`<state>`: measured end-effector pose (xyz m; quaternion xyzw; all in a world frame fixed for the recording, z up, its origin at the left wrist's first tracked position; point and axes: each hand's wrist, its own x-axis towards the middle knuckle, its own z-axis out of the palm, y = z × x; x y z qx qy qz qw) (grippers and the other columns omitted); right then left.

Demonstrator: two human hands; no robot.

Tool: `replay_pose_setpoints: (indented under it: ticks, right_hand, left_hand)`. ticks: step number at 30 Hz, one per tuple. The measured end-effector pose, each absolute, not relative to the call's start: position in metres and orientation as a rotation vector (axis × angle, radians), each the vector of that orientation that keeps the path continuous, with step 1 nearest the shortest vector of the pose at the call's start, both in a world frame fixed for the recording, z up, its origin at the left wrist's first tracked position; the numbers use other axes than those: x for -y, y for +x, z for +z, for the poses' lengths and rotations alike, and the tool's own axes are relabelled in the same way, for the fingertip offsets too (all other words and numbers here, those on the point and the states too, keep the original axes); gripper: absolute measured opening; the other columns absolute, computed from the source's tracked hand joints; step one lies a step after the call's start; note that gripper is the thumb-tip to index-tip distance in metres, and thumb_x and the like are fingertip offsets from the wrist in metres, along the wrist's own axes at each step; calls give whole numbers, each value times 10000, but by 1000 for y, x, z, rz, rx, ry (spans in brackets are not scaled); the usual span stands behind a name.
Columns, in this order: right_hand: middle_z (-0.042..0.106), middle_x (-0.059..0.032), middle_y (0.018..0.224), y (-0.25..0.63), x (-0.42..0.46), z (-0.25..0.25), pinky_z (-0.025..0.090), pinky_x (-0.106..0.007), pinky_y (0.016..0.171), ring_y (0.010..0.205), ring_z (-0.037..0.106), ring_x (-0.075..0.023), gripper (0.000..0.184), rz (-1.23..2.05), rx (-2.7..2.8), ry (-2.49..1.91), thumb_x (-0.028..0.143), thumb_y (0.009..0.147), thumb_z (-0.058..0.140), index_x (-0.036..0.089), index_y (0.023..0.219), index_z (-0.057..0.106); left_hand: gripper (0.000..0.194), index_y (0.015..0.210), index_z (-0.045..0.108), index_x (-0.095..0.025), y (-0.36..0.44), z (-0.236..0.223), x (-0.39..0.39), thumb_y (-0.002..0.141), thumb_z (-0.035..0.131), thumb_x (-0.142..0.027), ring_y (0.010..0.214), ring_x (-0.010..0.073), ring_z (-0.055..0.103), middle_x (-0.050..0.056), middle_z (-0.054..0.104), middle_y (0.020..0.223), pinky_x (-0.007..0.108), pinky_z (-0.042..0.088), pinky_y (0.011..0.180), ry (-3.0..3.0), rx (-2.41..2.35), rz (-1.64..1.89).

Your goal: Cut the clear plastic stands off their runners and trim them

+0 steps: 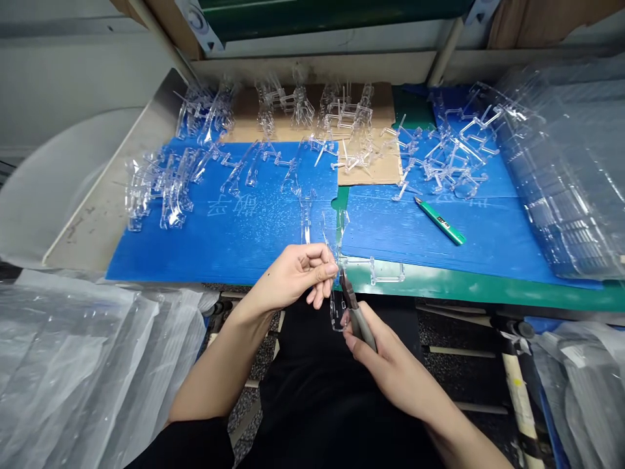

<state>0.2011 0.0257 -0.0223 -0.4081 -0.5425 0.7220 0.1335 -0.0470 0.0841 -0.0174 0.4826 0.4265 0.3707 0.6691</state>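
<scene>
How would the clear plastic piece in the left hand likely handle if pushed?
The clear plastic piece looks light, being mostly thin bars. It's probably fairly stiff: the bars beyond the left hand look straight. Being slim, they might snap.

Camera: one, worn on your head. Position: above your lap [312, 417], close over your left hand [303, 275] and right hand [383, 355], which sit near the middle of the view. Facing: forward and steeply down across the bench [469, 290]. Field, wide: near, your forearms [217, 374]; left, plastic bags [73, 365]; right, clear trays [576, 169]; far, a green bar [332, 18], cut off by the top edge.
</scene>
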Motion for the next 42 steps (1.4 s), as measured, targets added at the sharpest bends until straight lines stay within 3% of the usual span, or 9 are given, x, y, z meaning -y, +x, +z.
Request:
replay_pose_setpoints:
  ticks: [7,12,17,31,36,42]
  right_hand:
    - [587,-21,1082,206,-27,-23,434,-343,833,921,514,-206,192,2185,1496,-1138,464,1147,553,273,1134,559]
    - [580,-14,1084,209,-27,-24,431,-369,919,966,513,-216,191,2116,1526,-1200,481,1152,547,294,1188,565]
    - [587,-23,1058,215,-29,-24,437,-336,812,920,509,-217,217,2151,1457,-1170,494,1127,586,277,1118,573]
    - [508,1,943,227,-35,-25,467,-306,708,776,430,-169,144,2272,1364,-1055,401,1105,591,263,1075,563]
    - [423,47,787,222,-51,-25,391,-267,597,655,370,-135,190,2311,1281,-998,424,1075,580,255,1022,511]
    - [324,99,698,198,-145,-21,252,-226,506,549,220,-99,289,2103,1331,-1106,506,933,564,276,932,388]
  left_hand:
    - [362,873,647,-156,-45,-20,-85,1034,791,-446,458,101,674,17,732,654,148,481,438,1064,-937,827]
    - [390,865,641,-159,-40,-18,-88,1019,800,-480,463,114,682,31,743,668,160,493,443,1077,-980,819]
    - [405,864,643,-157,-36,-19,-91,1023,788,-501,459,117,677,36,738,663,166,492,443,1088,-997,790]
    - [433,848,629,-164,-23,-16,-96,979,831,-524,427,114,647,31,731,643,170,474,421,1035,-993,760]
    - [449,850,627,-168,-20,-15,-109,973,827,-551,407,101,612,16,708,626,173,459,407,1051,-1023,784]
    - [450,771,629,-150,-21,-5,-219,910,892,-488,453,104,601,48,688,614,204,482,453,1287,-1310,699]
